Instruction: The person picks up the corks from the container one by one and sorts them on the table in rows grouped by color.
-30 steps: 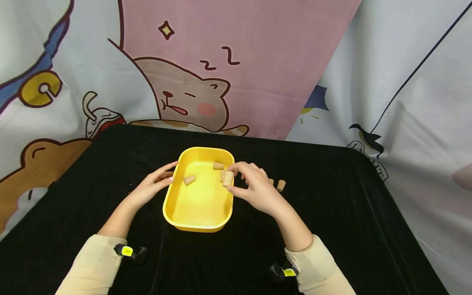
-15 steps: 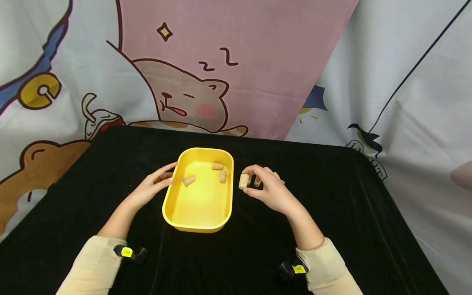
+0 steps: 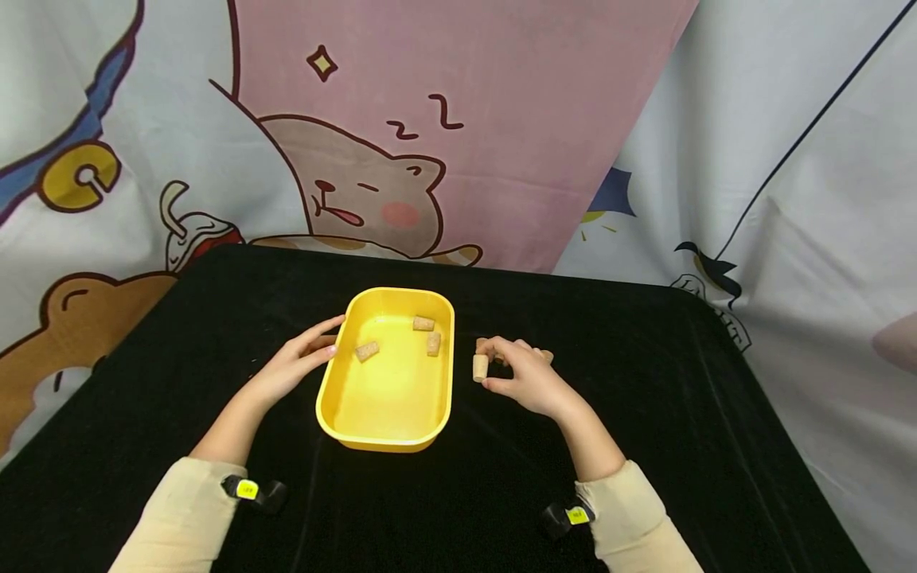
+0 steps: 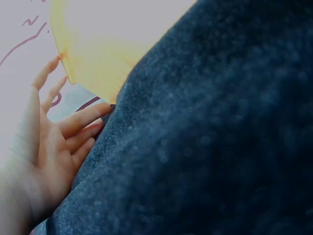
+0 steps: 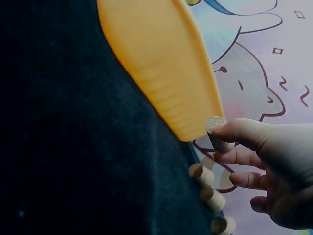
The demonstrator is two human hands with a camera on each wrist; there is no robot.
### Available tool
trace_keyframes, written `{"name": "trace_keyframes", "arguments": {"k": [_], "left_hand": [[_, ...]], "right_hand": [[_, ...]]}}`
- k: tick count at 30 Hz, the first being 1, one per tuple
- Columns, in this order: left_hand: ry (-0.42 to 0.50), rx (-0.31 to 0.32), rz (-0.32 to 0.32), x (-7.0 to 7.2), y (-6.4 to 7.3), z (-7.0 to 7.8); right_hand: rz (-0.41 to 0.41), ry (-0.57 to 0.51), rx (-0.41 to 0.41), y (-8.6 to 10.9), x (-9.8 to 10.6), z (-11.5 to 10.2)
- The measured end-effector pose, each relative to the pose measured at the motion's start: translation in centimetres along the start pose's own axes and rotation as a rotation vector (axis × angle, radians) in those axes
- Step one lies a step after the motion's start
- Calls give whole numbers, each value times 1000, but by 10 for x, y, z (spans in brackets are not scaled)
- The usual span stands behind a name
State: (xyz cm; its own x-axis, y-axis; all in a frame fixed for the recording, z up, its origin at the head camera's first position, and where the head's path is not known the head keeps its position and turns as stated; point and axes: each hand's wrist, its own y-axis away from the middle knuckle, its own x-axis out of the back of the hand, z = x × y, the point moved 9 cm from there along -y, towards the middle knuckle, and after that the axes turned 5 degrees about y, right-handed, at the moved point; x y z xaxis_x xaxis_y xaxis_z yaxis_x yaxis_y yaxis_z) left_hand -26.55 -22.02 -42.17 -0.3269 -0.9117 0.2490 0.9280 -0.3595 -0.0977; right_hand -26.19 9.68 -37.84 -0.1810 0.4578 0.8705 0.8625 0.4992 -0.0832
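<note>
Three corks (image 3: pixel 367 351) are inside the yellow tray (image 3: pixel 384 418), two in its far right part and one close to its left wall. The left hand (image 3: pixel 299 360) rests its extended fingers against the outside of this left wall, without grasping. The right hand (image 3: pixel 530 380) pinches a single cork (image 3: pixel 480 368) between thumb and finger, to the right of the tray and apart from it. This cork is about upright, but I cannot tell whether its base touches the black cloth (image 3: pixel 716 461). Three more corks (image 5: pixel 212 198) make a row near the same hand. In my judgement, the step in hand is setting the pinched cork down beside this row. The next move would call for a flat base on the cloth, then a gentle loosening, so that no neighbour is knocked.
</note>
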Motion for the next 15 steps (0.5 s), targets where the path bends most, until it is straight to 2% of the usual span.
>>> {"name": "trace_keyframes", "arguments": {"k": [7,15], "left_hand": [[-1,4,2,1,-1,-2],[-9,0,8,2,0,-3]], "right_hand": [[-56,26,-47,1,-14,14],[-53,41,-54,-1,-21,18]]}}
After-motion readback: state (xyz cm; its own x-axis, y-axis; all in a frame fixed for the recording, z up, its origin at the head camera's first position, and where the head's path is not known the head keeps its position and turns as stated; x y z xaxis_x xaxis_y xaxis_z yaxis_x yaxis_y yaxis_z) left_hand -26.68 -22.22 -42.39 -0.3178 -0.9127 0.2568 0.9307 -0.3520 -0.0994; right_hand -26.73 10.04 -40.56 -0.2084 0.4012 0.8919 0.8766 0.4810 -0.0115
